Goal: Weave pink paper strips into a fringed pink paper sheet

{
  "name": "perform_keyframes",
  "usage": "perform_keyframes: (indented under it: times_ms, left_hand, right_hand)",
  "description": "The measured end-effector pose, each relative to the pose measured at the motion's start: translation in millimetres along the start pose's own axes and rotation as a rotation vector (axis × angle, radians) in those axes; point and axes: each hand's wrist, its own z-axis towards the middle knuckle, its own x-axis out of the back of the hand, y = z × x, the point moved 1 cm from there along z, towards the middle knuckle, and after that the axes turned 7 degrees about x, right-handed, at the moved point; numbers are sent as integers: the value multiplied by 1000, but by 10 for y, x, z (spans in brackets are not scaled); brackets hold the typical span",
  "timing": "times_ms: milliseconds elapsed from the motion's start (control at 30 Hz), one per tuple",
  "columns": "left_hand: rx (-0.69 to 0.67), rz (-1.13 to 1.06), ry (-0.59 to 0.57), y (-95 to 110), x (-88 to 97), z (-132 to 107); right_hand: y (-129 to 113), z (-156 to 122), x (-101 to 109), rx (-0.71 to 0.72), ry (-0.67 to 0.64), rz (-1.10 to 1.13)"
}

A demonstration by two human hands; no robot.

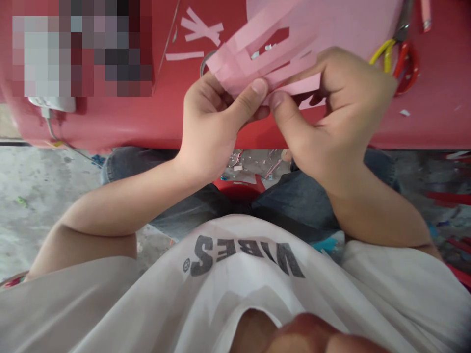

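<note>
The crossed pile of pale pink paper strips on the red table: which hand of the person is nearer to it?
Left. The left hand is on the person's side of the pile, slightly right; the right hand is clearly farther right.

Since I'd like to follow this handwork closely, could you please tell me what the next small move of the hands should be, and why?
Probably the right hand should ease the pink strip flat: it juts out beyond that thumb, while the left hand pinches the slit pink paper close by, which should steady it.
</note>
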Motion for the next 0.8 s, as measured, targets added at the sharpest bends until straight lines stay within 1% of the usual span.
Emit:
perform_keyframes:
  times_ms: [67,200,333,467,567,667,733,800]
  left_hand:
    - [-9,5,1,-8,2,4]
    - [5,16,14,10,-10,-6]
    - [6,59,57,34,-20,-19]
    - [-38,12,88,52,-58,-34]
    - [22,-50,64,71,-91,-52]
    - [79,-31,78,75,-82,-49]
    - [92,-35,72,62,-62,-32]
    - [95,-80,38,45,-44,-12]
  right_hand:
    - [-9,1,6,-27,-13,27]
    - [-11,1,25,-22,-9,54]
    - [31,-28,-18,-45,-44,182]
    - [72,-77,-114,-46,15,275]
    - [64,-98,-156,-85,44,302]
    - [34,-91,-139,-126,92,269]
    - [20,-74,-115,-124,103,251]
    - [17,-59,-102,-96,90,276]
